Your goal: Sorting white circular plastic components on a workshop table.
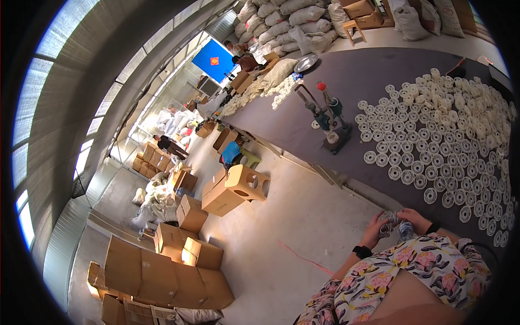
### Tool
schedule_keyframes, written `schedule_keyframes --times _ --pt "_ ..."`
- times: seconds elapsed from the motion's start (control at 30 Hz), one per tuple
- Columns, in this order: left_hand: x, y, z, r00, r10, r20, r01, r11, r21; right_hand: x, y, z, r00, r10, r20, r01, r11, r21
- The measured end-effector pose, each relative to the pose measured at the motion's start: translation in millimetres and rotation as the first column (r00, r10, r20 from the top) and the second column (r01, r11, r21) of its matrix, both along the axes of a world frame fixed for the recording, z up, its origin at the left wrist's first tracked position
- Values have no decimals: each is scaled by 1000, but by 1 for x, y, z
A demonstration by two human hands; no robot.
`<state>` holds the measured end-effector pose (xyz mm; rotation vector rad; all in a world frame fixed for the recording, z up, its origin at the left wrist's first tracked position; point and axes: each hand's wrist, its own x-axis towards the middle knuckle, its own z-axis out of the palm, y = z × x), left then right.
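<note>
Near the table's front edge, my left hand (371,232) has its fingers curled round a cluster of clear, shiny round pieces (387,223), perhaps plastic. My right hand (416,219) is close beside it, fingers bent over the same cluster. Just below the right hand shows a second greyish, see-through round bundle (405,231); what supports it cannot be made out. Rows of white, wheel-shaped plastic discs (430,195) lie flat on the dark table (374,70) beyond my hands. Farther right and back, similar discs (460,103) form a loose heap.
A small hand press (333,122) with a red knob stands on the table. Cardboard boxes (162,276) and a tan plastic stool (246,182) are on the floor at left. One person (171,146) is among boxes; others (246,62) are at the table's far end. Sacks (292,21) are piled behind.
</note>
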<state>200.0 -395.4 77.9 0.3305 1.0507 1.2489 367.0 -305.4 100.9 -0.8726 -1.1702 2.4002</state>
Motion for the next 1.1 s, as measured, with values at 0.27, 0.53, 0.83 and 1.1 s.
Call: schedule_keyframes --times 0.27,0.53,0.83,1.1 --pt "-4 2 -5 982 -179 -59 186 975 124 0 2 -19 999 7 47 -7 1000 -8" --pt "1 3 3 961 -190 -199 178 981 -77 -2 1 -7 997 -1 78 2 1000 -4" --pt "-9 5 -25 994 60 -91 -63 998 -21 2 3 -13 993 -92 -69 84 990 -116" --pt "-19 -6 -33 821 -190 -538 323 932 164 1 4 -3 988 -133 -82 119 980 -159"
